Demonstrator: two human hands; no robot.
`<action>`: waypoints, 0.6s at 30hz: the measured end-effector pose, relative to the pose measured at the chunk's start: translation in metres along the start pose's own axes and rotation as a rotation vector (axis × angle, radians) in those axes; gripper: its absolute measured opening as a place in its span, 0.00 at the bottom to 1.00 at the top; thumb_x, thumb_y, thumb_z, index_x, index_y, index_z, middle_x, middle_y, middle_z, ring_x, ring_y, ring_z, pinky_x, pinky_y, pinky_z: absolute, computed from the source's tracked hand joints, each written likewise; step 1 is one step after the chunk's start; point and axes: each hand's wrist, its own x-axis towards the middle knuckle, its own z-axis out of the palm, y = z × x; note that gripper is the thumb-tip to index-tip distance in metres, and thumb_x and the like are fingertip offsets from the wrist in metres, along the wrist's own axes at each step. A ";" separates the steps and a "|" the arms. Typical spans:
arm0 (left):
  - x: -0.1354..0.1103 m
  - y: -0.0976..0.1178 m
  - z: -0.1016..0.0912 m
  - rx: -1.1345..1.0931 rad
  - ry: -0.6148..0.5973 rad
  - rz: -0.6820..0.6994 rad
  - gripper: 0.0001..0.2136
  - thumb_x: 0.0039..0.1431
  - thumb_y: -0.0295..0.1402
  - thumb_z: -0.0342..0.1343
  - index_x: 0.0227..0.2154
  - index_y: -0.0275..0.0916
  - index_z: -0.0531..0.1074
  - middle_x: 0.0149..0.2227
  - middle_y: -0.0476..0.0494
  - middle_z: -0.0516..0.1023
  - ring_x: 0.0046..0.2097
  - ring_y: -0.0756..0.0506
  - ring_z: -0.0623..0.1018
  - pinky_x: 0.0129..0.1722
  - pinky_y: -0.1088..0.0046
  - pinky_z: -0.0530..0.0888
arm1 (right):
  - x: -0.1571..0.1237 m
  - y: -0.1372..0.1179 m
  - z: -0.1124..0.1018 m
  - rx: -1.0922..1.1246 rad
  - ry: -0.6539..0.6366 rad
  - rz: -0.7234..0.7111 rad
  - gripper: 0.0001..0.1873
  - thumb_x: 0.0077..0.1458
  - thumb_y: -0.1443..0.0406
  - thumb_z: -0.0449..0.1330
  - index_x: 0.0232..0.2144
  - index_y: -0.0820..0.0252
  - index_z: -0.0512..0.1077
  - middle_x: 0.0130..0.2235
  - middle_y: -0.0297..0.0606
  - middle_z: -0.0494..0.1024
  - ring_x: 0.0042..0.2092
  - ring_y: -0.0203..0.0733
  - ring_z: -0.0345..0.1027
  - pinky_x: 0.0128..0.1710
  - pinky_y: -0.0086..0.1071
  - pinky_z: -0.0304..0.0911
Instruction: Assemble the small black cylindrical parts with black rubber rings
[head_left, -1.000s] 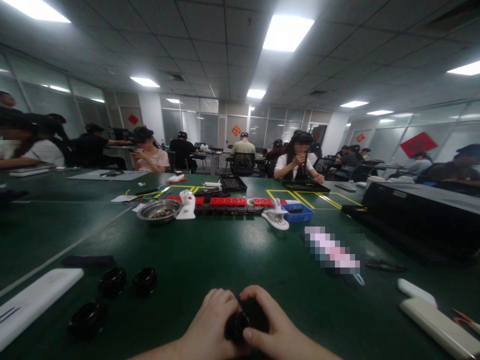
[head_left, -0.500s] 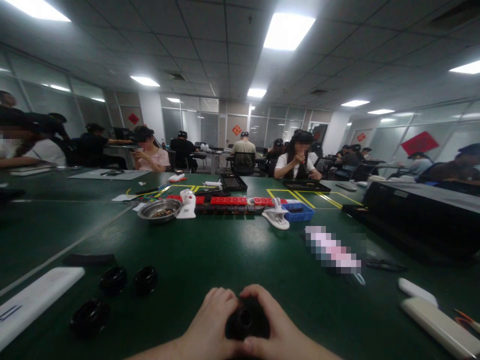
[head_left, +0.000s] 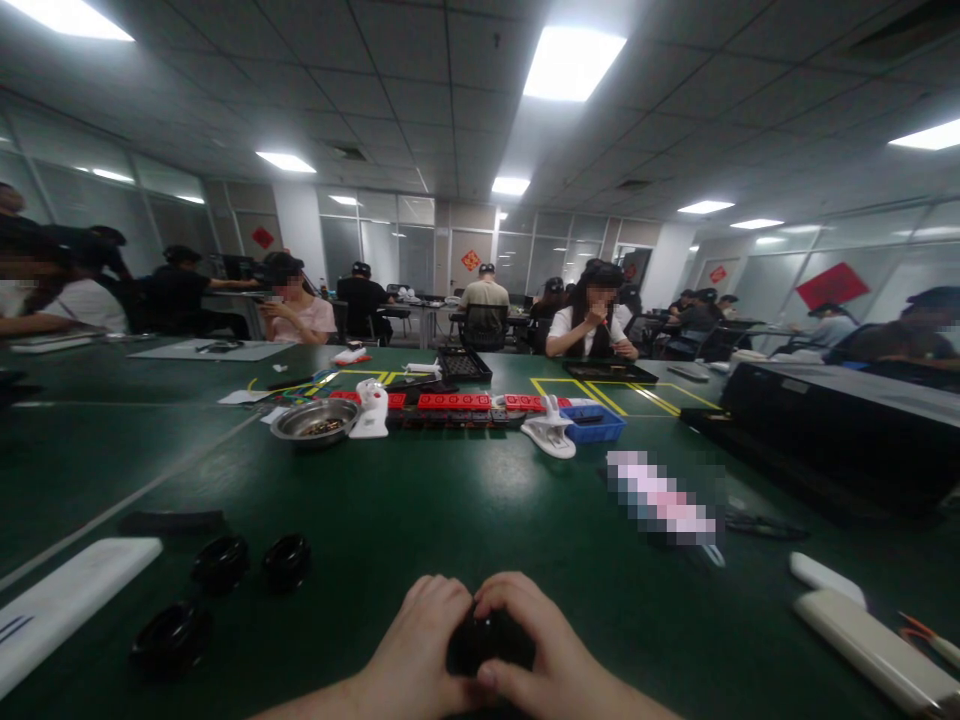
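Both my hands meet at the bottom middle of the green table (head_left: 465, 510). My left hand (head_left: 416, 650) and my right hand (head_left: 544, 655) are closed together around a small black round part (head_left: 487, 640), which shows only between the fingers. To the left lie three more black round parts: one (head_left: 220, 562), a second (head_left: 286, 561) beside it, and a third (head_left: 169, 640) nearer the edge.
A white flat case (head_left: 67, 605) lies at the left edge, white long objects (head_left: 870, 650) at the right. Mid-table stand a metal bowl (head_left: 315, 420), a red strip of parts (head_left: 457, 402), a blue tray (head_left: 594, 424) and a black box (head_left: 840, 440). Other people sit at tables beyond.
My fingers have closed tighter over the black part, hiding more of it. The view has shifted slightly; nothing else on the table has moved.
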 end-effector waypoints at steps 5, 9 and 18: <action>0.000 0.001 0.000 0.015 -0.016 -0.031 0.18 0.34 0.38 0.67 0.28 0.37 0.68 0.32 0.49 0.68 0.35 0.44 0.67 0.36 0.69 0.62 | 0.001 -0.004 0.001 -0.014 -0.011 -0.014 0.10 0.46 0.69 0.60 0.34 0.59 0.68 0.39 0.40 0.69 0.42 0.42 0.64 0.43 0.34 0.61; 0.000 0.000 0.001 -0.003 -0.012 -0.020 0.18 0.34 0.39 0.66 0.28 0.38 0.68 0.32 0.49 0.68 0.36 0.44 0.67 0.37 0.69 0.62 | 0.001 -0.007 0.001 -0.012 -0.023 -0.048 0.10 0.44 0.71 0.60 0.33 0.60 0.67 0.40 0.42 0.69 0.42 0.42 0.65 0.42 0.33 0.62; -0.001 -0.006 0.004 -0.039 0.004 -0.006 0.20 0.34 0.41 0.67 0.32 0.39 0.70 0.35 0.48 0.69 0.38 0.43 0.67 0.39 0.68 0.63 | -0.002 -0.010 0.002 -0.037 -0.098 -0.068 0.29 0.43 0.67 0.59 0.49 0.62 0.57 0.48 0.47 0.65 0.49 0.47 0.61 0.50 0.39 0.58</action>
